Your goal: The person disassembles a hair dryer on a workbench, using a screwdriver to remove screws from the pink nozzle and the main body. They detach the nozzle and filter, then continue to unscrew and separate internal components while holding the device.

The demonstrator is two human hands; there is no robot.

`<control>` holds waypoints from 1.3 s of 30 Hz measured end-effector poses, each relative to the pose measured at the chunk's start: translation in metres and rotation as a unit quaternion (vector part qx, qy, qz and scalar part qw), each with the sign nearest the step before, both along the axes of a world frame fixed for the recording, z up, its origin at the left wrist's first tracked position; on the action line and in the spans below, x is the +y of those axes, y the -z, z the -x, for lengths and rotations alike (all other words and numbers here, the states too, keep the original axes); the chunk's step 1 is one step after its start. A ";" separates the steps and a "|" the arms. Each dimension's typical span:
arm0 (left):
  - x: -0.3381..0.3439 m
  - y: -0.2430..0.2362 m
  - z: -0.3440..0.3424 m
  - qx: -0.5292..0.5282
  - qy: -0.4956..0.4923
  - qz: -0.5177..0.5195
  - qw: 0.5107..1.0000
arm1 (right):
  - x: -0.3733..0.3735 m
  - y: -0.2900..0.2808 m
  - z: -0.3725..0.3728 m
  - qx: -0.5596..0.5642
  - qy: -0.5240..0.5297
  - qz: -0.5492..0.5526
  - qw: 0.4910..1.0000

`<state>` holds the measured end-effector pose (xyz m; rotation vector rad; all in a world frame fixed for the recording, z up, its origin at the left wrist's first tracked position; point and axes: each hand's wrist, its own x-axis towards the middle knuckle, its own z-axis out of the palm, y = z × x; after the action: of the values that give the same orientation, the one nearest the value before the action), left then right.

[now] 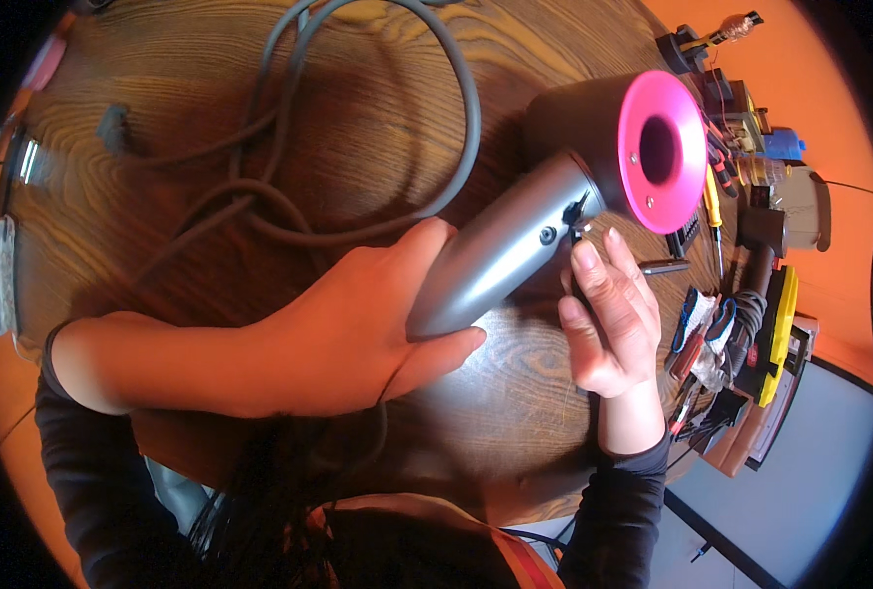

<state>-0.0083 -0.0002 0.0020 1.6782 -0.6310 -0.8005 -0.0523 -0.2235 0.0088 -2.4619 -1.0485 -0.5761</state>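
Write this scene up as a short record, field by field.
Item: grey hair dryer with a pink ring on its head
Left hand: wrapped around the handle
Right hand: fingers close to the handle's upper end; whether they pinch anything is unclear
Cable: grey, looped on the table
Table: brown wood grain
Right side: yellow-handled screwdriver among other tools

Lettering, labels, numerals, signs: none legible; at right of frame, detail perhaps too small to tell.
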 end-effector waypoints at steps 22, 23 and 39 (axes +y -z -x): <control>-0.001 0.005 -0.003 0.043 -0.014 0.001 0.999 | 0.002 -0.033 0.022 0.348 -0.095 -0.314 0.878; -0.001 0.005 -0.002 0.061 -0.021 -0.001 0.998 | -0.001 -0.035 0.019 0.367 -0.117 -0.304 0.871; -0.006 0.001 0.000 0.103 -0.016 0.009 0.995 | -0.032 0.000 0.175 0.671 0.025 -0.495 0.552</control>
<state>-0.0078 -0.0059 0.0009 1.5617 -0.4652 -0.9282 -0.2273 -0.2553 0.0093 -1.1486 0.1114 0.6155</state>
